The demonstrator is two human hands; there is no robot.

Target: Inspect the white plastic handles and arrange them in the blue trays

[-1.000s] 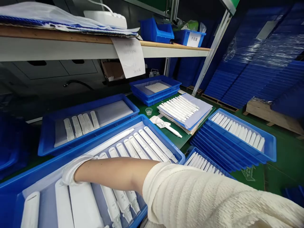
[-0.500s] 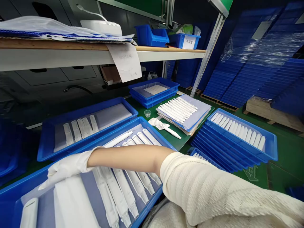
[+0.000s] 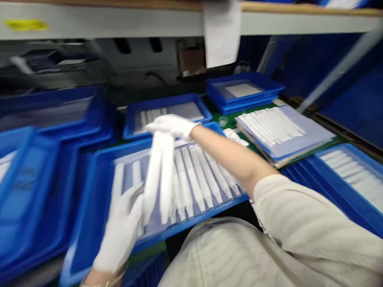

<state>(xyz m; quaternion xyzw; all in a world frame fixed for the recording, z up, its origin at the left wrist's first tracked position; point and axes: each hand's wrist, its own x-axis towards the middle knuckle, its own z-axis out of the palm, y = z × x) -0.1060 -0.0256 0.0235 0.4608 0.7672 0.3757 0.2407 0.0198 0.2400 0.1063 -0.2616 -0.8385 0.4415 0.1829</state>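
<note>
My right hand (image 3: 170,125), in a white glove, is closed on the upper ends of two long white plastic casings (image 3: 158,175). The pair hangs down tilted over a blue tray (image 3: 98,187). My gloved left hand (image 3: 121,227) is low at the tray's left part, beside the lower ends of the held pair. Motion blurs its fingers, and I cannot tell whether they grip a casing. Several similar white casings (image 3: 197,179) lie in a row on the tray's grey liner, to the right of the held pair. Another casing (image 3: 119,179) lies at the left.
Blue trays (image 3: 38,191) are stacked at the left. Behind stands another tray (image 3: 206,113) with casings. To the right, a row of white parts (image 3: 272,125) lies on a sheet pile, near a small clear cup (image 3: 223,120). A shelf (image 3: 134,22) with a hanging paper (image 3: 222,36) crosses above.
The view has swung left and down. My right hand has lifted two casings up from the tray's left part. My left hand has come into view.
</note>
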